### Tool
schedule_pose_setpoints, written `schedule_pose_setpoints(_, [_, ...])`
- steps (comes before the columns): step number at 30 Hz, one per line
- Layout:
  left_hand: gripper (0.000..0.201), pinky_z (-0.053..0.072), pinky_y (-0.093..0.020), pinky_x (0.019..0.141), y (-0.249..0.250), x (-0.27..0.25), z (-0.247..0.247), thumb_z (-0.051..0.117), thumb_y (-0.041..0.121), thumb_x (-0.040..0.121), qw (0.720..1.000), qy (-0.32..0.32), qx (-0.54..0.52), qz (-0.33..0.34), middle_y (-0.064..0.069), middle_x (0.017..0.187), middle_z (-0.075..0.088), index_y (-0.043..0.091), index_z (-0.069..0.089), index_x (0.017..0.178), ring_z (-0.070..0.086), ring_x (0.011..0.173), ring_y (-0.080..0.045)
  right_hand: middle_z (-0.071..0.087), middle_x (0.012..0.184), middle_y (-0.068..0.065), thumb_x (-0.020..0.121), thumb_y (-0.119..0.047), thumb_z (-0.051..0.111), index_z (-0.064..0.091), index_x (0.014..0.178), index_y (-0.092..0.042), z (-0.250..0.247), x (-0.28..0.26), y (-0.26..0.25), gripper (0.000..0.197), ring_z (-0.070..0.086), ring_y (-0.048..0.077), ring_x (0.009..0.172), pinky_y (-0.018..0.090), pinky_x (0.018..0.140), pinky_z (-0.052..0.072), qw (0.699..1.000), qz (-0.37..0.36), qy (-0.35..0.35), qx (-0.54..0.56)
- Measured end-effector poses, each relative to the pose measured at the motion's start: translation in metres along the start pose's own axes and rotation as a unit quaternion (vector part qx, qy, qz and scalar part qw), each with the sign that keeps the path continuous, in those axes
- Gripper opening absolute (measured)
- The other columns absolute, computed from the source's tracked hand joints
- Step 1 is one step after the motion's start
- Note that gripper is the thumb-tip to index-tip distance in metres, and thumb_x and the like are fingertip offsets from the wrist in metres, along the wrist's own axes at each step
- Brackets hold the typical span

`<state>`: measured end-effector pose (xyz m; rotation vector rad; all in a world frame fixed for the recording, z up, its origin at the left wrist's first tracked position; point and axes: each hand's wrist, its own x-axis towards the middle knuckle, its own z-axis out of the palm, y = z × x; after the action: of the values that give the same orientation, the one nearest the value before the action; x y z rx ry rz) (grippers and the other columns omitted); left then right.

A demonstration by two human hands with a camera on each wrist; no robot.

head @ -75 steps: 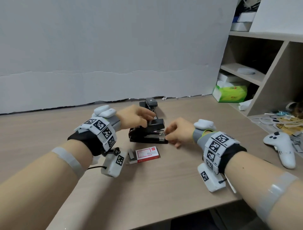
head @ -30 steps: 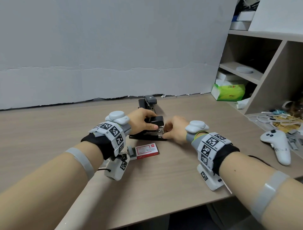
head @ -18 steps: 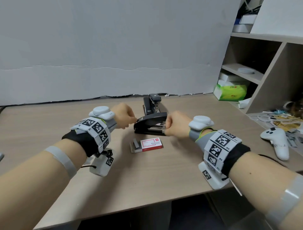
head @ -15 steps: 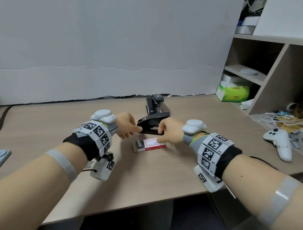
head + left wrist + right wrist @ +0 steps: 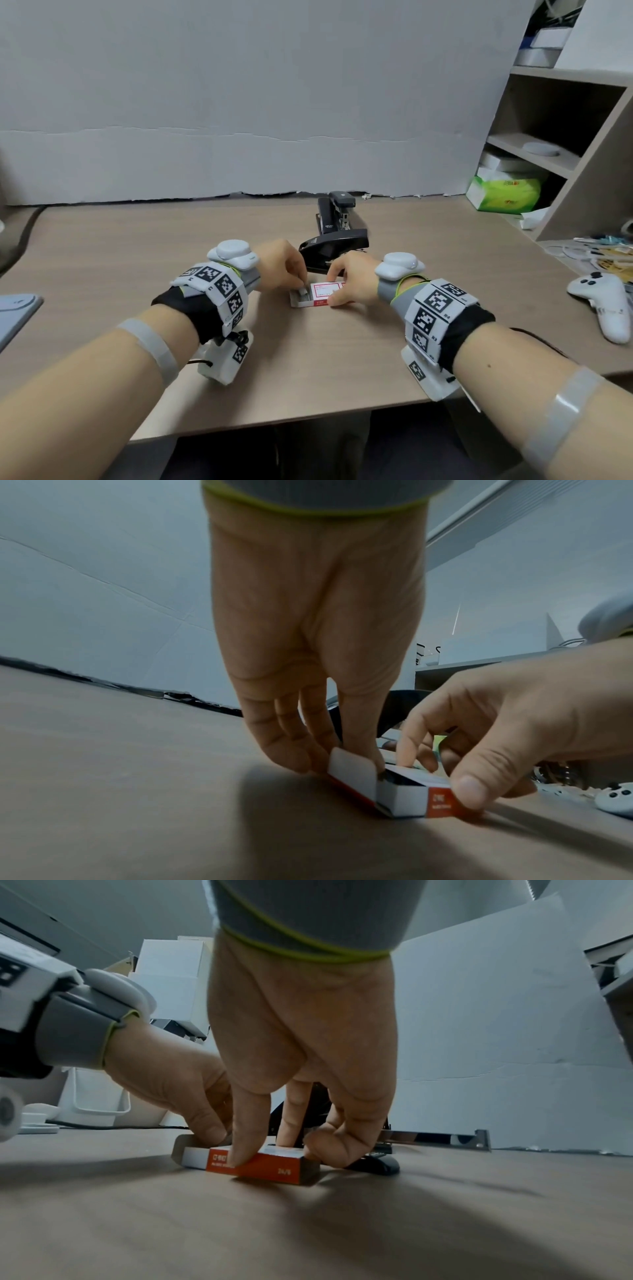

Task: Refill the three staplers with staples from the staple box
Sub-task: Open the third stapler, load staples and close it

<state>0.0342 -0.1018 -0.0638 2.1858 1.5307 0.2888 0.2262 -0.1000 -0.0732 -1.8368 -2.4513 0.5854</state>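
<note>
On the wooden worktop (image 5: 102,260), the left hand (image 5: 281,265) reaches down into the open end of the staple box (image 5: 320,294), its fingertips (image 5: 373,758) pinched at the pulled-out tray beside the raised white flap; what they hold, if anything, is hidden behind the flap and the fingers, though the head view shows a small grey strip there, too small to make out. The box lies flat near the worktop's front, red-and-white, its print unreadable. The right hand (image 5: 354,282) grasps the box's sleeve, thumb on the near red side and fingers on the top and far edge, covering its right end. Just behind the hands lies a black stapler (image 5: 334,251), its front partly hidden by the knuckles; the right wrist view shows a metal rail sticking out sideways from it. A second black stapler (image 5: 334,214) sits farther back near the white wall panel. At far right a white controller (image 5: 604,306) rests near the worktop's edge.
</note>
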Motion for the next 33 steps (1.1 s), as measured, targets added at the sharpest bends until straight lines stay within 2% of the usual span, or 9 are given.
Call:
schedule_pose_setpoints(2, [0.006,0.056,-0.034,0.068,-0.004,0.000,-0.007,0.074,0.012,0.080,0.999,0.013,-0.038,-0.002,0.001,0.076,0.068,0.018,0.075,0.082,0.059,0.066,-0.014,0.066,0.097,-0.005,0.055,-0.052,0.078,0.065,0.092,-0.035,0.001,0.000,0.003,0.043,0.063,0.018,0.090,0.032,0.079,0.052,1.000,-0.004,0.004,0.002])
schedule_pose_setpoints(6, [0.005,0.055,-0.025,0.063,0.000,0.000,-0.018,0.073,0.010,0.083,0.993,0.028,-0.113,0.023,-0.003,0.078,0.067,0.015,0.073,0.083,0.058,0.067,-0.010,0.069,0.087,0.001,0.068,-0.049,0.079,0.072,0.093,-0.023,-0.007,-0.007,0.004,0.036,0.062,0.017,0.075,0.034,0.072,0.052,0.999,-0.020,0.011,0.049])
schedule_pose_setpoints(9, [0.007,0.054,-0.021,0.061,0.013,0.000,-0.020,0.071,0.008,0.085,0.986,0.030,-0.154,0.055,-0.008,0.079,0.067,0.006,0.072,0.092,0.058,0.067,-0.010,0.071,0.078,0.008,0.077,-0.054,0.071,0.073,0.083,-0.016,-0.019,-0.012,-0.001,0.038,0.059,0.016,0.066,0.033,0.064,0.051,0.989,-0.041,0.026,0.142])
schedule_pose_setpoints(13, [0.005,0.054,-0.027,0.060,0.030,0.003,-0.017,0.069,0.009,0.086,0.982,0.066,-0.145,0.099,0.001,0.072,0.066,0.015,0.069,0.086,0.055,0.059,-0.004,0.069,0.078,0.010,0.091,-0.043,0.061,0.068,0.093,-0.004,-0.028,-0.020,-0.008,0.040,0.059,0.019,0.058,0.024,0.048,0.046,0.943,-0.040,-0.005,0.332])
schedule_pose_setpoints(16, [0.010,0.055,-0.037,0.070,0.034,0.006,-0.017,0.072,0.013,0.083,0.980,0.085,-0.138,0.113,0.007,0.071,0.064,0.021,0.065,0.083,0.057,0.065,-0.008,0.069,0.077,0.015,0.097,-0.037,0.054,0.066,0.094,0.001,-0.031,-0.023,-0.007,0.040,0.059,0.016,0.053,0.023,0.047,0.047,0.920,-0.047,0.009,0.388])
schedule_pose_setpoints(21, [0.022,0.054,-0.036,0.071,0.036,0.005,-0.017,0.084,0.021,0.072,0.976,0.104,-0.153,0.118,0.007,0.071,0.065,0.018,0.065,0.083,0.060,0.069,-0.011,0.069,0.076,0.012,0.097,-0.029,0.057,0.066,0.085,-0.003,-0.035,-0.027,0.000,0.030,0.059,0.013,0.054,0.020,0.047,0.047,0.885,-0.048,-0.007,0.464])
schedule_pose_setpoints(25, [0.038,0.052,-0.033,0.069,0.027,0.005,-0.019,0.088,0.030,0.064,0.987,0.095,-0.108,0.067,0.003,0.077,0.068,0.017,0.065,0.091,0.064,0.073,-0.019,0.066,0.073,0.011,0.096,-0.025,0.058,0.065,0.086,-0.002,-0.034,-0.028,0.003,0.026,0.059,0.015,0.055,0.020,0.046,0.047,0.892,-0.033,0.004,0.451])
schedule_pose_setpoints(29, [0.015,0.050,-0.025,0.052,0.018,0.000,-0.015,0.077,0.026,0.079,1.000,0.021,-0.015,-0.013,0.003,0.071,0.066,0.017,0.067,0.084,0.059,0.058,-0.013,0.066,0.080,0.016,0.096,-0.024,0.058,0.062,0.085,-0.001,-0.028,-0.026,0.006,0.026,0.061,0.019,0.059,0.024,0.046,0.049,0.902,-0.009,0.002,0.432])
schedule_pose_setpoints(33, [0.002,0.045,-0.016,0.048,0.015,-0.006,-0.007,0.071,0.019,0.081,0.999,-0.019,0.035,-0.030,0.007,0.066,0.065,0.017,0.070,0.083,0.055,0.051,-0.005,0.067,0.084,0.014,0.096,-0.025,0.058,0.063,0.084,-0.001,-0.019,-0.026,0.002,0.028,0.064,0.020,0.060,0.026,0.048,0.050,0.918,-0.016,-0.037,0.395])
